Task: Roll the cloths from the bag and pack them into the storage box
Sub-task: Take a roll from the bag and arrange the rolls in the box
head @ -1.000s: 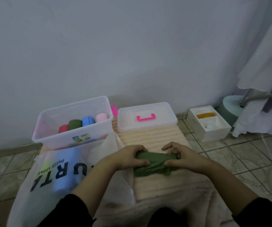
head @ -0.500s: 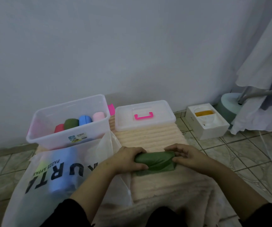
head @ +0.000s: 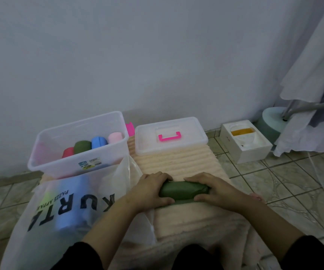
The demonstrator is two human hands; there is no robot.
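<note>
A dark green cloth [head: 183, 190] lies rolled into a tight log on the peach ribbed mat [head: 176, 164]. My left hand [head: 150, 190] grips its left end and my right hand [head: 213, 189] wraps over its right end. Behind and to the left stands the clear storage box [head: 75, 166], holding red, green, blue and pink rolled cloths [head: 91, 144] in a row. The white translucent bag [head: 60, 207] with black lettering lies at my left, with blue and yellow-green cloth showing through it.
The box's clear lid [head: 171, 136] with a pink handle lies on the mat's far end. A white carton [head: 246, 141] sits on the tiled floor to the right, beside a round stand base [head: 274, 121] and hanging white fabric [head: 313, 84]. A wall stands close behind.
The loose green cloth has been rolled forward, away from me, into a tight log, and both hands have moved up the mat with it. The view has dipped slightly.
</note>
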